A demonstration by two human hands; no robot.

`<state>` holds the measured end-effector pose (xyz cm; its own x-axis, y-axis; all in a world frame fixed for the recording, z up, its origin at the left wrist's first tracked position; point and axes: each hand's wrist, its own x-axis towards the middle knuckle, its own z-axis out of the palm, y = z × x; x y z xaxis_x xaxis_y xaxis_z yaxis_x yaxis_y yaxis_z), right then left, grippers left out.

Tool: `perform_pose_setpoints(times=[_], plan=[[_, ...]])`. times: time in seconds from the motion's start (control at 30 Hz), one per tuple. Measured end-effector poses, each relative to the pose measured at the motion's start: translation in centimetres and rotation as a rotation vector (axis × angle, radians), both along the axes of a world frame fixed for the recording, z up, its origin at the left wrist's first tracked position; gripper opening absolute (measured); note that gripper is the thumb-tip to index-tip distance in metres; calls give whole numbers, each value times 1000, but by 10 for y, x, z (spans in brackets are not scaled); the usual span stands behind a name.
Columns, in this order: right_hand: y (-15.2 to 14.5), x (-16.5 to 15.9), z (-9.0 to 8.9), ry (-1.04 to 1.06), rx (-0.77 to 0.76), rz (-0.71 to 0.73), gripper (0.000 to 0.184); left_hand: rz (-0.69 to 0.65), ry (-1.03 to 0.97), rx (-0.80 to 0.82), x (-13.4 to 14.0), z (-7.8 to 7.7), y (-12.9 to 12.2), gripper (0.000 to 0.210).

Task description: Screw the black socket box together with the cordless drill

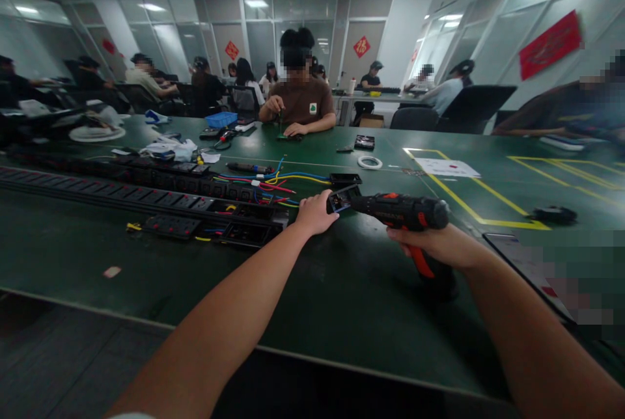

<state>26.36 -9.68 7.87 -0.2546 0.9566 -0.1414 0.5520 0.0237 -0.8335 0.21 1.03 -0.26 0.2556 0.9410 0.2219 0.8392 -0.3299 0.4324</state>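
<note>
My right hand (430, 243) is wrapped round the grip of a black and orange cordless drill (398, 211), which points left. The drill's front end meets a small black open housing (336, 200); whether a bit touches a screw inside is too small to tell. Closed on the near left side of that housing is my left hand (315, 214), tilting it up off the table. Close behind lies another black box-like piece (346, 178) with blue, yellow and green wires (297, 176) running to it. Long black power strips (161, 194) stretch away to the left.
The green table (312, 295) holds a screwdriver-like tool (249, 168), a white tape ring (370, 162), a paper sheet (449, 168) and yellow tape outlines. A flat-screened device (527, 269) lies by my right forearm. Across the table a person (300, 97) works with both hands on a small part.
</note>
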Motion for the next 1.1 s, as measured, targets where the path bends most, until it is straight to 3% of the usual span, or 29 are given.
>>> perform_pose_setpoints(times=[0.73,1.1], plan=[[-4,-6,9,98,18,7,50,-3,4,-7,0,2,-1,64],[1,-1,1,109,28,-10,49,0,8,1,0,2,-2,67]])
